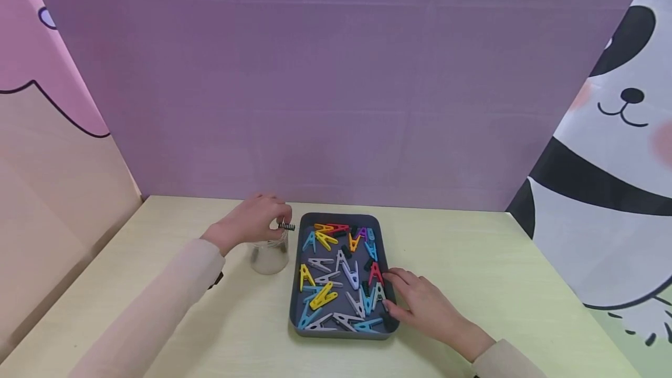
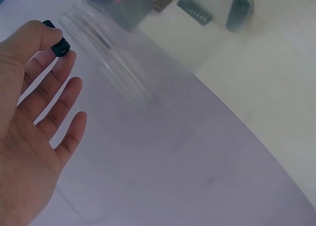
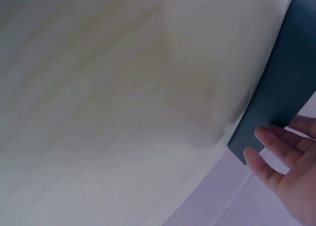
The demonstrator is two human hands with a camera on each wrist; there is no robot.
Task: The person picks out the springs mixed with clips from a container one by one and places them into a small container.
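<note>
Ideally, the spring (image 1: 286, 226) my left hand (image 1: 257, 220) pinches should centre over the jar (image 1: 270, 262), nine o'clock from the tray (image 1: 343, 335); my right hand (image 1: 426, 308), relaxed, touches its four-o'clock side.

Left fingers (image 2: 64, 105) pinched at thumb, right fingers (image 3: 276, 147) loosely spread

Tabletop (image 3: 113, 112): pale and faintly streaked, it spreads across most of the frame.
Tray (image 3: 286, 78): a dark blue-grey side slants down along the right edge.
Right grip (image 3: 296, 179): a person's fingers (image 3: 277, 146), spread and slightly bent, touch the tray near its lower end.
Lilac surface (image 3: 222, 196): a wedge shows past the tabletop's edge, at bottom right.
</note>
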